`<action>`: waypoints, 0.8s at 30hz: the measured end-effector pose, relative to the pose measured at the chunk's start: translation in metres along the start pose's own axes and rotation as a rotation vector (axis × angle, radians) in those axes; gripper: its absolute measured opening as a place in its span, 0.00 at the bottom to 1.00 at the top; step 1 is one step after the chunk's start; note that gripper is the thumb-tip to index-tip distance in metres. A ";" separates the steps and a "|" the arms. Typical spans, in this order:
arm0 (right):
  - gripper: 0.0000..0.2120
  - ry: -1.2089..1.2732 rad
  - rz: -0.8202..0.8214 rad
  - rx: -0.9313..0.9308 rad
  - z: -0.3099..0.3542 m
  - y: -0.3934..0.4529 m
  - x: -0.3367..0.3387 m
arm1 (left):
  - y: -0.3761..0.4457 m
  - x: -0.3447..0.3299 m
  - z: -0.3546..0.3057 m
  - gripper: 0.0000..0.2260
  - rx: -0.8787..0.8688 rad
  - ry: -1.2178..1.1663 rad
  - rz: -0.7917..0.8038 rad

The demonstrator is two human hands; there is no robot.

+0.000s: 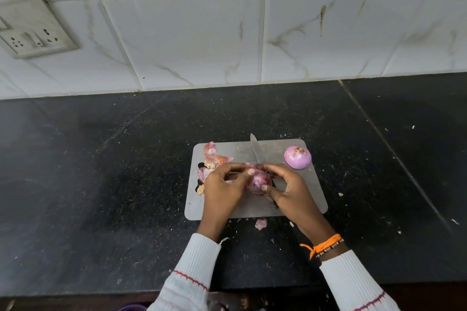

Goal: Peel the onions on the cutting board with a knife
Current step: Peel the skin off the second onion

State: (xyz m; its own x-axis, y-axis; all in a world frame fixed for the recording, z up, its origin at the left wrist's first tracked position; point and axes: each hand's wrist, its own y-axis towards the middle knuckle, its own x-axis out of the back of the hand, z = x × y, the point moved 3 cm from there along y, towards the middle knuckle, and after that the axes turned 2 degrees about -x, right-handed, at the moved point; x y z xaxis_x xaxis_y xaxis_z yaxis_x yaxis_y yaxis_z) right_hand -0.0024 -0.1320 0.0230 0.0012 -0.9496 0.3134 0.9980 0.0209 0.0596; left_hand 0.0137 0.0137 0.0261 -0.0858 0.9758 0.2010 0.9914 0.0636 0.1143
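Half-skinned purple onion point(259, 180) held mid-board over grey plastic cutting board point(300, 206), pinched by left hand point(223, 190) for steadiness. Right hand point(290, 190) gripping steel knife point(255, 150), thumb peeling. Peeled round pink onion point(297, 157) parked far right.

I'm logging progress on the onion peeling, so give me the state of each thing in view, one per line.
Held onion: partly peeled, gripped by both hands.
Second onion: peeled, on the cutting board.
Knife: in right hand, blade pointing away.
Left hand: gripping onion.
Peels: piled on board's left.
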 end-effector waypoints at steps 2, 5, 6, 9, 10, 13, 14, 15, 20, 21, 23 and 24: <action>0.20 0.008 0.007 0.003 0.000 -0.001 -0.001 | -0.001 -0.001 -0.003 0.07 -0.084 0.078 0.003; 0.21 -0.010 0.027 0.007 0.001 -0.002 -0.003 | -0.002 0.000 -0.003 0.07 -0.124 0.144 -0.056; 0.22 -0.013 0.032 0.009 0.001 -0.002 -0.003 | -0.002 0.001 -0.001 0.07 -0.105 0.142 -0.062; 0.24 0.022 0.032 0.020 0.004 -0.004 -0.003 | 0.000 0.003 0.004 0.04 -0.004 0.089 -0.080; 0.24 0.046 0.032 0.014 0.004 -0.004 -0.003 | 0.000 0.004 0.005 0.03 0.030 0.057 -0.096; 0.24 0.189 0.043 -0.016 0.002 -0.003 -0.002 | -0.002 0.005 0.005 0.02 0.134 -0.092 -0.122; 0.23 0.255 0.053 -0.022 0.001 -0.003 -0.003 | -0.003 0.005 0.004 0.03 0.161 -0.130 -0.121; 0.23 0.317 0.063 -0.026 0.001 -0.003 -0.003 | -0.003 0.005 0.005 0.04 0.182 -0.155 -0.118; 0.19 0.415 0.020 -0.016 0.002 -0.004 -0.006 | -0.008 -0.002 0.007 0.12 0.252 -0.299 -0.033; 0.19 0.382 -0.001 -0.004 0.002 -0.004 -0.006 | -0.009 -0.002 0.005 0.10 0.244 -0.311 -0.040; 0.20 0.322 -0.038 0.022 0.003 -0.004 -0.006 | -0.008 0.001 -0.002 0.07 0.128 -0.203 -0.078; 0.20 0.295 -0.054 0.032 0.004 -0.004 -0.005 | -0.006 0.004 -0.005 0.07 0.045 -0.123 -0.088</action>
State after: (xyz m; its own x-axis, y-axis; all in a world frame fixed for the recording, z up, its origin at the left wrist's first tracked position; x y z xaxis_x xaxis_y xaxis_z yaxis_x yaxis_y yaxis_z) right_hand -0.0064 -0.1262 0.0247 -0.0285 -0.9994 0.0199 0.9946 -0.0264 0.1000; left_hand 0.0069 0.0157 0.0307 -0.1624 0.9841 0.0713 0.9843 0.1565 0.0819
